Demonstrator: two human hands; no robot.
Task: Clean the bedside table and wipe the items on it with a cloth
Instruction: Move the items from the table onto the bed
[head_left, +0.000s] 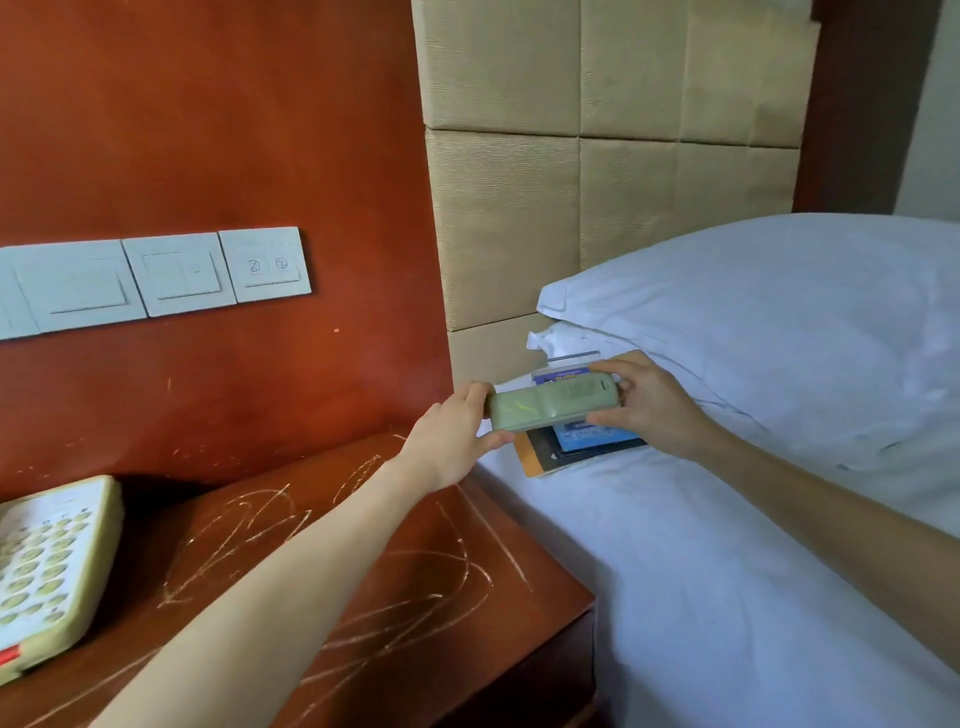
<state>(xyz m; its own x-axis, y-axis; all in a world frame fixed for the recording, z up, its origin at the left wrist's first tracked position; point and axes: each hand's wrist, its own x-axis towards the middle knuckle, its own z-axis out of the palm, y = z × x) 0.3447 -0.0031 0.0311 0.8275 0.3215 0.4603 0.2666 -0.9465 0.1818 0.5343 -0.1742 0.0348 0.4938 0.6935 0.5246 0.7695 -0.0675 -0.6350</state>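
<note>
Pale green oblong plastic remote (553, 406) held over the bed's near-left corner, above a small stack of booklets (582, 441), long axis running left-right. Left hand (457, 436) pinching one end, right hand (644, 400) pinching the other. Scratched red-brown wooden surface (363, 545) off to the left, nearer the left grip. No cloth visible.

We see white pillow (769, 312) far right on white bed sheet (727, 571). Beige padded headboard (597, 156) behind it. Red-brown wall panel (208, 130) far left, row of pale switch plates (156, 278) mounted across it.
</note>
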